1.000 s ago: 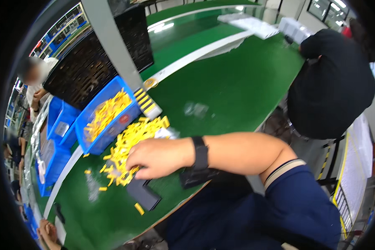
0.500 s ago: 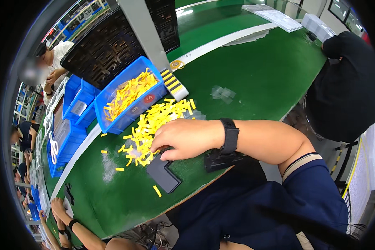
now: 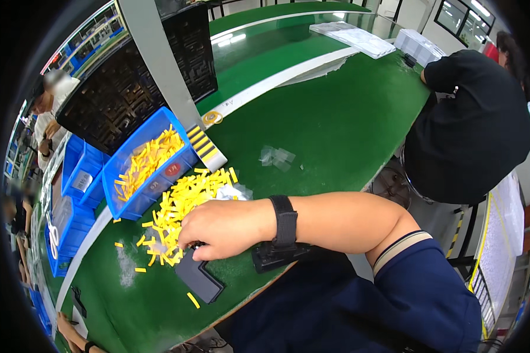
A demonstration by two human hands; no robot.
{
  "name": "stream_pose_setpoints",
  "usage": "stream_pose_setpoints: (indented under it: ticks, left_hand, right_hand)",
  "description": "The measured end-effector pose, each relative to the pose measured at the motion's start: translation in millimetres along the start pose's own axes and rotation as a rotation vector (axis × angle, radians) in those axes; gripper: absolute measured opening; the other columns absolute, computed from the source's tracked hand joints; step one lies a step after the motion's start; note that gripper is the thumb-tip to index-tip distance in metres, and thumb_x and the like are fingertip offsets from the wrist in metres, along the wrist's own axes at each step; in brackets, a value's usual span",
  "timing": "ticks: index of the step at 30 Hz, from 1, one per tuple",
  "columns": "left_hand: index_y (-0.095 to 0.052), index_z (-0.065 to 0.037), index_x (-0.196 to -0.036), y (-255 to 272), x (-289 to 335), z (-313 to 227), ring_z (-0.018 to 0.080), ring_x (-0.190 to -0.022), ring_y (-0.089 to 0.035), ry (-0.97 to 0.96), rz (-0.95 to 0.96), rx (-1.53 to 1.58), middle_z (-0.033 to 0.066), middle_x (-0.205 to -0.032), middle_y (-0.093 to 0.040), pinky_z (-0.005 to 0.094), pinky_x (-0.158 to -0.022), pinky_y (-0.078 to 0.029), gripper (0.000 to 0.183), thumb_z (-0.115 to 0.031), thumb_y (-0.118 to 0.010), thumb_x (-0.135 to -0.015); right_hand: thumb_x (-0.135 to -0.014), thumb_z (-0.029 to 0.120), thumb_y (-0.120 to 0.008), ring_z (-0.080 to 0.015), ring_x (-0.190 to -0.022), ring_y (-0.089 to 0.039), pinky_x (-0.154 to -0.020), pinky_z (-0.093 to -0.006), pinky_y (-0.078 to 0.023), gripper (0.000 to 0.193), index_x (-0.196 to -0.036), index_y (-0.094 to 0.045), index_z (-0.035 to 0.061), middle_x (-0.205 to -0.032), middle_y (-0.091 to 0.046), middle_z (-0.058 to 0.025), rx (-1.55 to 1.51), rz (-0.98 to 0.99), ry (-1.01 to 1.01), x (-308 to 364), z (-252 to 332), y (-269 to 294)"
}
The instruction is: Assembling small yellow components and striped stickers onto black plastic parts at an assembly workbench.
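Observation:
My right hand (image 3: 227,226) reaches in from the right, palm down, wearing a black wrist strap (image 3: 285,220). Its thumb and curled fingers close around the upper end of a dark grey L-shaped piece (image 3: 203,282), which lies on the green tabletop; the exact fingertip contact is partly hidden. Just beyond the fingers spreads a pile of short yellow strips (image 3: 197,191). A single yellow strip (image 3: 193,300) lies beside the L-shaped piece. Under my wrist is a black box-like object (image 3: 277,257). My left hand is out of view.
Behind the pile stands a blue bin (image 3: 153,191) of yellow strips, beside a white block with yellow-and-black stripes (image 3: 206,147). More blue bins (image 3: 70,229) stand left. Clear film scraps (image 3: 277,157) lie farther off. A person in black (image 3: 471,129) sits right; another's hand (image 3: 70,329) shows lower left.
The view has shifted, so the bench and bins sit farther left and lower. My right hand stays at the L-shaped piece. The neighbour's hands at lower left have mostly left the picture.

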State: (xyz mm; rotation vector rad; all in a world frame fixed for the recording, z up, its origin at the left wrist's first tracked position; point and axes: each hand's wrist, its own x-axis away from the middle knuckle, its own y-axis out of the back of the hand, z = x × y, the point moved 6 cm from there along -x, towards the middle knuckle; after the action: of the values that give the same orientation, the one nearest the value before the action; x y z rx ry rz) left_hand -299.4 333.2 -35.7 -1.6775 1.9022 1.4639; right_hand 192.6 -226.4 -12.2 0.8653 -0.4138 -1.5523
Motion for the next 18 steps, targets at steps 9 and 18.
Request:
stream_pose_setpoints:
  ticks: [9,18]
  left_hand:
    - [-0.057,-0.004,-0.104,10,-4,-46,0.0258,-0.098,-0.049,-0.018,-0.094,-0.065,0.0121,-0.103,-0.057,0.0422,-0.081,-0.038,0.028,-0.025,-0.048,-0.088]
    - [-0.053,-0.002,-0.112,-24,69,-365,0.0275,-0.108,-0.044,-0.369,-0.32,0.22,0.0136,-0.114,-0.053,0.046,-0.089,-0.034,0.034,-0.026,-0.045,-0.09]
  right_hand:
    - [-0.076,0.017,-0.063,-0.0323,-0.089,-0.059,-0.079,-0.0407,-0.047,0.026,-0.096,-0.063,0.0006,-0.09,-0.063,-0.0155,0.008,0.024,-0.002,2,3,1]
    - [-0.076,0.018,-0.064,-0.0317,-0.091,-0.058,-0.081,-0.0398,-0.046,0.028,-0.098,-0.062,0.0007,-0.092,-0.062,-0.0146,0.0,0.05,-0.014,1,3,1]
